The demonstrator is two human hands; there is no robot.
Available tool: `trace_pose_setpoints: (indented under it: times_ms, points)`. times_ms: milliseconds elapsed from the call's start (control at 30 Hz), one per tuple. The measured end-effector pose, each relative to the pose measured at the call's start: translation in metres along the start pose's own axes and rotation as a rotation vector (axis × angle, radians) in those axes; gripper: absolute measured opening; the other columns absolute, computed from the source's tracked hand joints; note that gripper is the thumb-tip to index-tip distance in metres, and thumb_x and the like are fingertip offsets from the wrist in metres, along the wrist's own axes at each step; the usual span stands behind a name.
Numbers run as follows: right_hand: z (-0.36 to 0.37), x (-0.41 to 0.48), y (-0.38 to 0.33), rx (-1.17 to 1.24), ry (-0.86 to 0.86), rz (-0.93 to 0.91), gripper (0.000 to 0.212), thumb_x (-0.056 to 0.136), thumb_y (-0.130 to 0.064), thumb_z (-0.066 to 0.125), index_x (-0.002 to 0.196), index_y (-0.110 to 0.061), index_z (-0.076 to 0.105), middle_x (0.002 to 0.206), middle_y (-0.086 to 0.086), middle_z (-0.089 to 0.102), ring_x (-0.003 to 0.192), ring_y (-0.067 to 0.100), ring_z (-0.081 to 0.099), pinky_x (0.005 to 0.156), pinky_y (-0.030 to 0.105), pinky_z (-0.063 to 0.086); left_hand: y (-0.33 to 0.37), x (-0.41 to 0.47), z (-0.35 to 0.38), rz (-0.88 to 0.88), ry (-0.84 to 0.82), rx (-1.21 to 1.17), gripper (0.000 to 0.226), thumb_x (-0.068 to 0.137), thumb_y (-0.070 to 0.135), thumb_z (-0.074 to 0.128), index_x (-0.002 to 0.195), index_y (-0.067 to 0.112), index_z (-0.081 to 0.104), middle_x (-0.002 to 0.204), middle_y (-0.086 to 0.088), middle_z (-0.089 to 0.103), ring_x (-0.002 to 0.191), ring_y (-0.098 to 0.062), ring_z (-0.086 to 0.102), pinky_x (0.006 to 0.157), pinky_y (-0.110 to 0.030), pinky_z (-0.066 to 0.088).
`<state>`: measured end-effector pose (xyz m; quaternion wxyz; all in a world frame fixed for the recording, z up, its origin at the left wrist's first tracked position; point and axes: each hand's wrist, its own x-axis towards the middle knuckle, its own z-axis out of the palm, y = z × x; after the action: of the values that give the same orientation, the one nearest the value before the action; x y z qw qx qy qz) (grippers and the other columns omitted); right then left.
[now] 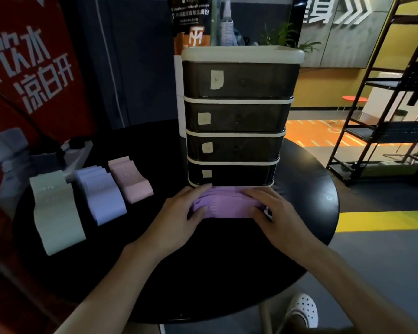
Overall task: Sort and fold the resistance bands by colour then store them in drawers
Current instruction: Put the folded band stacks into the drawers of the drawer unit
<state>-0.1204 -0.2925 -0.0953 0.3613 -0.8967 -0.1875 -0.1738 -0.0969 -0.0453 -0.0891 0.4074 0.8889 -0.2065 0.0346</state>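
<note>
"Purple folded fabric resistance bands point(227, 206) — where do I find them on your feed?"

"I see them as a flat stack in the middle of the round black table point(311, 184), lying right at the foot of the dark translucent four-drawer unit with cream frames point(239, 116). Whether the stack touches the lowest drawer front, I cannot tell."

"And the hands?"

"Both are on that stack. The left hand point(179, 216) grips its left end, fingers curled over the top and thumb tucked against the near edge. The right hand point(274, 213) holds the right end the same way, fingers laid across the top, thumb pinching from the near side."

"Drawers?"

"All four fronts sit flush with the frame, each with a small pale paper label point(217, 79) towards its left side. The unit stands upright at the far side of the table."

"Other colours?"

"Three more piles lie in a row along the table's left edge — pale green bands point(56, 213) nearest the rim, lavender-blue bands point(104, 196) beside them, pink bands point(130, 182) closest to the unit. They sit apart from one another and well apart from the hands."
</note>
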Motion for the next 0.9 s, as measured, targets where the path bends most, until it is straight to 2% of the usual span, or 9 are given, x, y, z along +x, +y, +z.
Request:
trace_pose_setpoints:
  times_ms: [100,200,267,333,433,533,667,800,900]
  points:
    - [-0.0016,-0.0017,-0.0021,0.014,0.026,-0.001,0.038,0.094,-0.009,0.060,0.127,-0.027,0.062,0.125,-0.014,0.054,0.111,-0.002,0.052,0.090,0.013,0.045,0.0029,-0.0017,-0.0004,0.015,0.005,0.051,0.056,0.100,0.027,0.057,0.151,0.037,0.036,0.133,0.018,0.050,0.124,-0.001,0.047,0.110,-0.024,0.036]
    - [-0.0019,-0.0014,-0.0023,0.020,0.038,-0.005,0.032,0.093,-0.010,0.061,0.123,-0.021,0.065,0.125,-0.013,0.053,0.113,0.000,0.053,0.094,0.014,0.046,0.0023,-0.0035,-0.0008,0.003,-0.001,0.057,0.060,0.100,0.029,0.057,0.152,0.037,0.029,0.141,0.017,0.044,0.130,-0.003,0.040,0.114,-0.027,0.032]
    - [-0.0018,-0.0011,-0.0022,0.031,0.035,-0.014,0.032,0.093,-0.007,0.061,0.121,-0.021,0.065,0.124,-0.012,0.057,0.112,0.000,0.055,0.094,0.014,0.046,0.0006,-0.0031,-0.0008,0.001,-0.001,0.091,0.050,0.099,0.031,0.057,0.146,0.036,0.039,0.138,0.016,0.049,0.127,-0.005,0.045,0.111,-0.032,0.038]
    - [-0.0025,-0.0012,-0.0026,0.056,0.047,-0.020,0.031,0.092,-0.004,0.062,0.117,-0.021,0.066,0.120,-0.011,0.061,0.109,0.001,0.057,0.092,0.013,0.047,0.0014,-0.0034,-0.0009,0.015,0.008,0.074,0.033,0.099,0.031,0.057,0.131,0.035,0.049,0.123,0.015,0.056,0.113,-0.002,0.052,0.099,-0.027,0.045]
    - [-0.0031,-0.0013,-0.0038,0.100,0.065,-0.030,0.026,0.092,-0.004,0.062,0.110,-0.022,0.068,0.111,-0.014,0.063,0.102,0.001,0.059,0.086,0.012,0.047,0.0049,-0.0048,-0.0017,0.032,0.045,0.024,0.017,0.099,0.028,0.056,0.114,0.035,0.050,0.107,0.019,0.057,0.100,0.005,0.055,0.081,-0.013,0.042]
    - [-0.0008,-0.0012,-0.0024,0.090,0.081,0.005,0.030,0.090,-0.005,0.064,0.106,-0.030,0.061,0.104,-0.019,0.061,0.097,0.000,0.059,0.084,0.013,0.047,0.0031,-0.0045,-0.0023,0.006,0.049,0.026,0.019,0.098,0.027,0.059,0.113,0.034,0.050,0.106,0.018,0.057,0.099,0.002,0.056,0.080,-0.014,0.041]
    - [-0.0002,0.0001,-0.0004,0.165,0.067,0.140,0.039,0.092,-0.009,0.064,0.116,-0.033,0.044,0.096,-0.014,0.060,0.088,0.001,0.059,0.077,0.014,0.047,-0.0003,-0.0044,-0.0039,-0.026,0.029,-0.010,0.021,0.097,0.026,0.062,0.111,0.035,0.051,0.105,0.015,0.060,0.096,0.003,0.057,0.079,-0.014,0.041]
    - [-0.0036,0.0026,0.0013,0.088,0.043,0.176,0.020,0.092,-0.014,0.065,0.106,-0.027,0.058,0.096,-0.014,0.059,0.086,-0.004,0.056,0.074,0.013,0.044,0.0010,-0.0048,-0.0047,-0.048,0.036,-0.076,0.021,0.095,0.019,0.064,0.102,0.035,0.053,0.098,0.014,0.060,0.087,0.011,0.056,0.070,-0.006,0.040]
    - [-0.0034,0.0029,0.0019,0.169,0.047,0.201,0.018,0.092,-0.011,0.065,0.099,-0.027,0.059,0.091,-0.011,0.059,0.079,-0.002,0.055,0.069,0.014,0.042,0.0031,-0.0044,-0.0060,-0.085,0.086,-0.226,0.025,0.092,0.011,0.067,0.101,0.030,0.054,0.100,0.003,0.060,0.084,0.006,0.059,0.069,-0.008,0.044]
